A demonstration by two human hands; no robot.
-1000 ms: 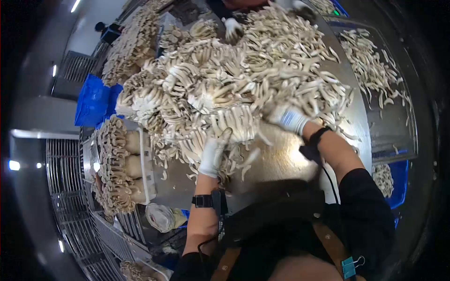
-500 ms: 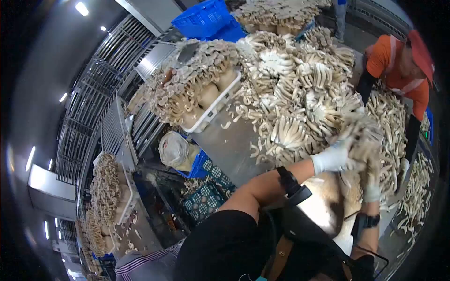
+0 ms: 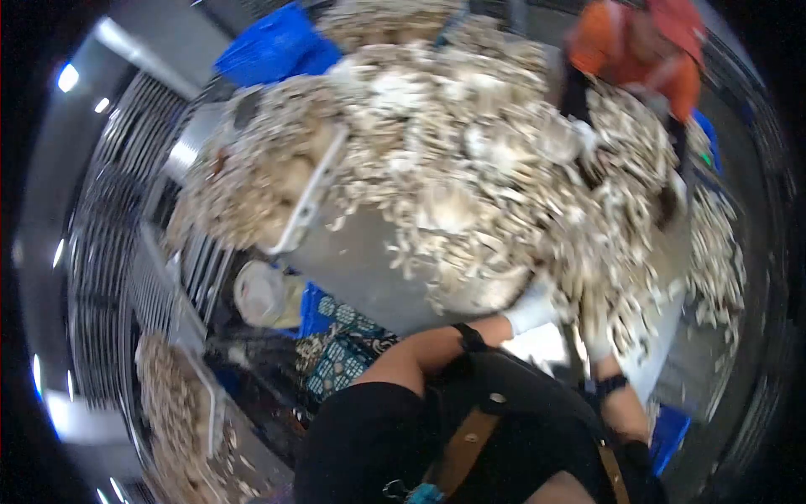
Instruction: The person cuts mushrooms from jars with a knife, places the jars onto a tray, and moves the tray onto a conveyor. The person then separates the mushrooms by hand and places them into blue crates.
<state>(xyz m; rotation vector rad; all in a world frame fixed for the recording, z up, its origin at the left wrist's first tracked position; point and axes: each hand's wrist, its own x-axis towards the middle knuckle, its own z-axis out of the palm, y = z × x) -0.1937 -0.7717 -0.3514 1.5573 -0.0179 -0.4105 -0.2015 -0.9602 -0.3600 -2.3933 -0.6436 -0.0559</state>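
Note:
My left hand [image 3: 534, 309], in a white glove, reaches to the near edge of a big heap of pale, long-stemmed mushrooms [image 3: 495, 160]. Its fingers are blurred against the heap. To its right is my right hand [image 3: 599, 344], also gloved in white, among loose mushroom stems [image 3: 592, 281]. Blur and mushrooms hide its fingers, so I cannot make out a grip. Bright bare metal [image 3: 537, 344] shows between my hands, close to my dark apron.
Across the heap, a person in an orange top [image 3: 596, 38] reaches into the mushrooms. A white tray [image 3: 311, 193] of mushroom clusters stands at left, with a blue crate [image 3: 273, 46] behind. A patterned teal basket [image 3: 336, 365] and a round pale tub [image 3: 260, 294] sit below the table's left edge.
The view has swung, shifting the scene left and upward. My hands have come down from the blurred mushroom clump to the heap's near edge. The other person's arms now reach further into the mushrooms.

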